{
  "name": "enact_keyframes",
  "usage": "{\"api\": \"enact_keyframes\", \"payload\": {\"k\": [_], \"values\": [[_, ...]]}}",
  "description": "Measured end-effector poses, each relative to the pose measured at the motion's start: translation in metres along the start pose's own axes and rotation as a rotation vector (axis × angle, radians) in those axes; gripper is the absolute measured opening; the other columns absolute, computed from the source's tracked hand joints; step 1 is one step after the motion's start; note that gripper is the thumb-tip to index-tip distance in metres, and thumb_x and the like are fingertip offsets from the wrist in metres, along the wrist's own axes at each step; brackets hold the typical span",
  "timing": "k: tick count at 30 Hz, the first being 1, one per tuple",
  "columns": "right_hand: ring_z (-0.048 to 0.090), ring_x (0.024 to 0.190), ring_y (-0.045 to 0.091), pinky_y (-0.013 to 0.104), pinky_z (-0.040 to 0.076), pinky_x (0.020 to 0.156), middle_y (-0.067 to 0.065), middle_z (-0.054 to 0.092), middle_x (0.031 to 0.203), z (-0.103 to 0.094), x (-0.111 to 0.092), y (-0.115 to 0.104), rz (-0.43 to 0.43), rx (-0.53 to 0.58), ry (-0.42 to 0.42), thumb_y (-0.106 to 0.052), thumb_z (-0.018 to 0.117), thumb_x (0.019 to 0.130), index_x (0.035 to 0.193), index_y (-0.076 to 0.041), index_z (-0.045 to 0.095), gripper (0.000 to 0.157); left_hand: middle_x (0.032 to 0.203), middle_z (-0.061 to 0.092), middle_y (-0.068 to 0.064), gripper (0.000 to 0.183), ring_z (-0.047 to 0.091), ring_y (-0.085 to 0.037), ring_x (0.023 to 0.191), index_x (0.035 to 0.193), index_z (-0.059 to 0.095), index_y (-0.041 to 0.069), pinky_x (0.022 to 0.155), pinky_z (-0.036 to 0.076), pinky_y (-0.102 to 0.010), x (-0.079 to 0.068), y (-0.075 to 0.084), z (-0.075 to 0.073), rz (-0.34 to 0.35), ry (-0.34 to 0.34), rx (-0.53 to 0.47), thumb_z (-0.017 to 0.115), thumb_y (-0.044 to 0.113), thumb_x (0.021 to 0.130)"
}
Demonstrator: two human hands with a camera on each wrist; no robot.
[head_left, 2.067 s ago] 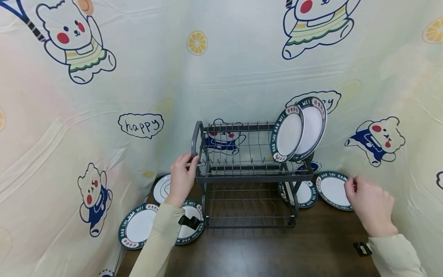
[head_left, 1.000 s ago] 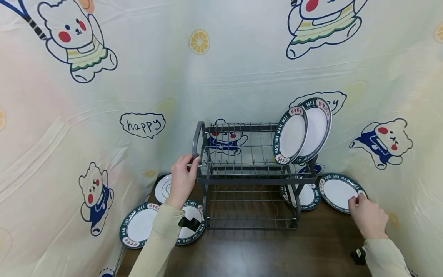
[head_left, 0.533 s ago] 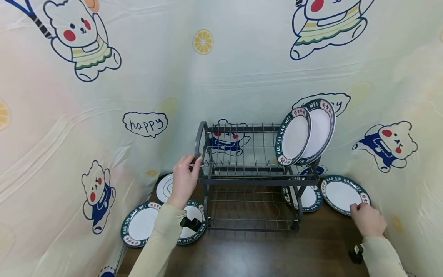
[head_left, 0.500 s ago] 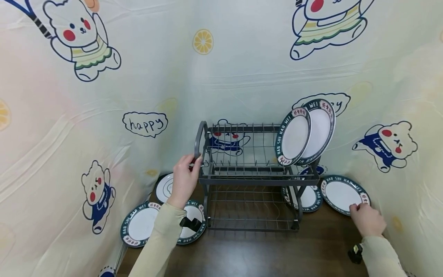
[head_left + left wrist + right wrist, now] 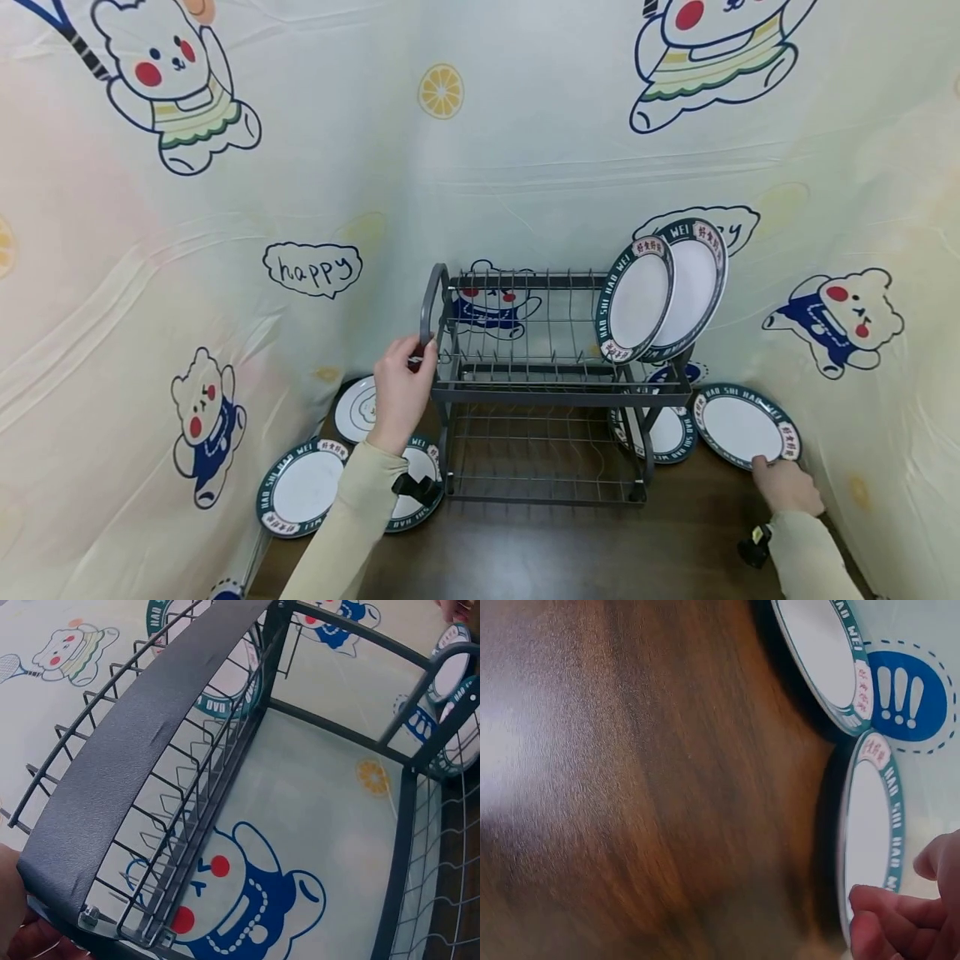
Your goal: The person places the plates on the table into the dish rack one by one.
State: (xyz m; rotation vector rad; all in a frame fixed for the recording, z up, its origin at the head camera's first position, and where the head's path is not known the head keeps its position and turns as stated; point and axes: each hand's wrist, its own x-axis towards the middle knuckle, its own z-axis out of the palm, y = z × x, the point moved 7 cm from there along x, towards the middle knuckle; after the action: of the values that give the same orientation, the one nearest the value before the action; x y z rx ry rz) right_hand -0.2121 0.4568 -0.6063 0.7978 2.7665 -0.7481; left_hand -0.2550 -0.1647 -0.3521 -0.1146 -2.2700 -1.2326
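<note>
My left hand (image 5: 403,385) grips the left side handle of a dark two-tier dish rack (image 5: 555,393); in the left wrist view its fingers (image 5: 37,941) curl under the handle's lower end. At the right, my right hand (image 5: 787,485) is at the near rim of a white plate (image 5: 742,427) with a green lettered border, leaning against the backdrop. The right wrist view shows bent fingers (image 5: 877,907) over that plate's edge, with the thumb apart from them. Two similar plates, a front one (image 5: 637,296) and a rear one (image 5: 701,283), stand upright in the upper tier's right end.
Another bordered plate (image 5: 671,432) leans behind the rack's lower right. To the left lie a bordered plate (image 5: 303,492), a small white plate (image 5: 354,408) and one partly behind my sleeve (image 5: 420,467). A brown wooden table (image 5: 540,550) meets a printed cloth backdrop (image 5: 525,167).
My right hand has come left and down, from beside the right plate's rim to its near edge. The left hand keeps its grip on the rack; the view has shifted slightly.
</note>
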Motion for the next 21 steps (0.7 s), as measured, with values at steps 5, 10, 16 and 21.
{"api": "enact_keyframes", "payload": {"k": [5,10,16,21], "values": [[0.056,0.104,0.066,0.065,0.051,0.077,0.052,0.050,0.124,0.011,0.006,0.010,0.042,0.070,-0.027,-0.047,0.029,0.105,0.122,0.024,0.053,0.078,0.105,0.069,-0.016,0.020,0.069,-0.027,0.088,0.112,0.075,-0.002,0.075,0.064,-0.043,-0.001,0.002,-0.001,0.002,0.008,0.022,0.066,0.014,0.103],[0.061,0.096,0.058,0.062,0.052,0.079,0.044,0.061,0.104,0.019,0.009,0.020,0.083,0.109,-0.050,-0.048,0.027,0.104,0.102,0.018,0.065,0.076,0.106,0.069,-0.016,0.020,0.070,-0.028,0.090,0.112,0.075,-0.002,0.076,0.064,-0.043,-0.003,0.001,0.000,-0.005,0.001,0.020,0.066,0.014,0.103],[0.063,0.080,0.040,0.053,0.051,0.072,0.011,0.068,0.069,0.025,0.015,0.022,0.092,0.161,-0.068,-0.047,0.026,0.103,0.070,-0.006,0.073,0.071,0.107,0.069,-0.017,0.020,0.071,-0.029,0.090,0.113,0.075,-0.002,0.077,0.064,-0.044,-0.003,0.001,-0.001,-0.002,0.006,0.021,0.066,0.013,0.103],[0.063,0.081,0.038,0.047,0.048,0.068,0.009,0.069,0.068,0.029,0.016,0.021,0.125,0.176,-0.071,-0.042,0.031,0.102,0.072,-0.005,0.074,0.065,0.107,0.069,-0.016,0.020,0.071,-0.029,0.090,0.113,0.075,-0.001,0.078,0.064,-0.044,-0.003,0.000,-0.001,-0.001,0.010,0.024,0.066,0.014,0.103]]}}
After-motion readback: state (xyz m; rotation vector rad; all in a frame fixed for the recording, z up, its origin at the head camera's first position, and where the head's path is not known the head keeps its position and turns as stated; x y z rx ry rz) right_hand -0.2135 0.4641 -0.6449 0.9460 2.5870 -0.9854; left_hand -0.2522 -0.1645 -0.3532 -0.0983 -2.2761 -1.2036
